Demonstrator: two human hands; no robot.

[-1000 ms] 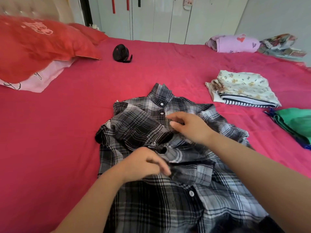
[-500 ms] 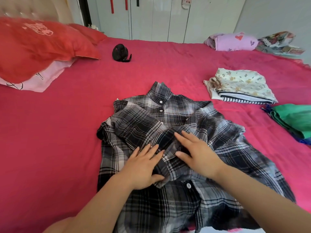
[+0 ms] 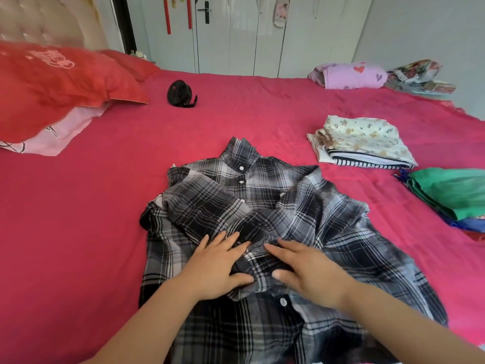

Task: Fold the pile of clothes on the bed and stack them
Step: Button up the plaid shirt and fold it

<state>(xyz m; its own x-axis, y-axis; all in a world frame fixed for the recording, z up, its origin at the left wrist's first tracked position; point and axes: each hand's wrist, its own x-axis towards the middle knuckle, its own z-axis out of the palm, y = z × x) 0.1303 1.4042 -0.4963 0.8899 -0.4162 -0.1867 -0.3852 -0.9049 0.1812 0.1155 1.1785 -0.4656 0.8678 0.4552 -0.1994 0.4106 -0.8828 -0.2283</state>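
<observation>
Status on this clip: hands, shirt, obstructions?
Pressing flat on plaid shirt: left hand, right hand. Sleeves folded in, lower half unfolded. Nothing blocking; folded stack lies apart.

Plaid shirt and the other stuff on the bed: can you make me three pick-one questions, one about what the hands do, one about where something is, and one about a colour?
1. The left hand and right hand are:
A. pressing flat on the plaid shirt
B. making fists
C. holding it in the air

2. The black fan is:
A. on the shirt
B. on the bed near the red pillow
C. on the floral stack

3. The folded cloth at the right edge is:
A. yellow
B. orange
C. green

Answers: A, the fingers lie straight on the fabric; B, it sits on the cover just past the pillow's corner; C, it is plainly green.
</observation>
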